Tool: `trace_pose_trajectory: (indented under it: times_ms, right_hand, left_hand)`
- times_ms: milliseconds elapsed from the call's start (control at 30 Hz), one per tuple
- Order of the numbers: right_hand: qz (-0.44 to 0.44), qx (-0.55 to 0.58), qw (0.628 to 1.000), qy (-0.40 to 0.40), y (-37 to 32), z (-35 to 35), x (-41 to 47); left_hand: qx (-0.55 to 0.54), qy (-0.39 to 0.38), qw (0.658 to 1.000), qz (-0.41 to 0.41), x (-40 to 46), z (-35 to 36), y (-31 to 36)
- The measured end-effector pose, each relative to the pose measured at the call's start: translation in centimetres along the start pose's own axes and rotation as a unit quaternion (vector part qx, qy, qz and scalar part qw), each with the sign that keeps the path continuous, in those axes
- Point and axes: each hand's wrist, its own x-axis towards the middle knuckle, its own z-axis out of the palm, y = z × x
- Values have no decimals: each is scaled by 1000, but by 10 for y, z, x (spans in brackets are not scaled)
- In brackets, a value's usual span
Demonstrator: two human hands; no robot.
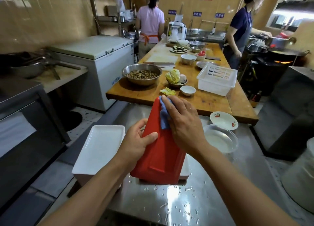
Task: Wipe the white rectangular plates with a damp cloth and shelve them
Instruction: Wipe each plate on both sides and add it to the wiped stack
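Steel table [195, 200] wet with droplets. Plate stack [100, 149] sits at its left edge, white face up. I hold one plate [161, 151] tilted over the table, red underside toward me. Left hand [136, 144] grips its left edge; right hand [183, 122] presses a blue cloth [164, 117] flat against its upper part.

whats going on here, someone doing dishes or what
A person is wiping a rectangular plate whose red underside faces the camera, tilted up over a wet steel counter. The left hand grips its edge; the right hand presses a blue cloth on it. A white plate stack sits alongside.
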Motion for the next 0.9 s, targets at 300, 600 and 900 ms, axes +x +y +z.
trace_pose_trajectory:
  times_ms: [300,600,900]
  right_hand:
    - [125,130,983,46,29,-12,-24]
    - [229,157,959,54,-4,-13,-70]
    - [369,395,841,25,20,-60,-78]
  left_hand:
    - [-53,0,999,-10,-3,11,9]
    - [-182,83,980,15,16,46,10]
    - [-80,14,994,-67,21,55,-16]
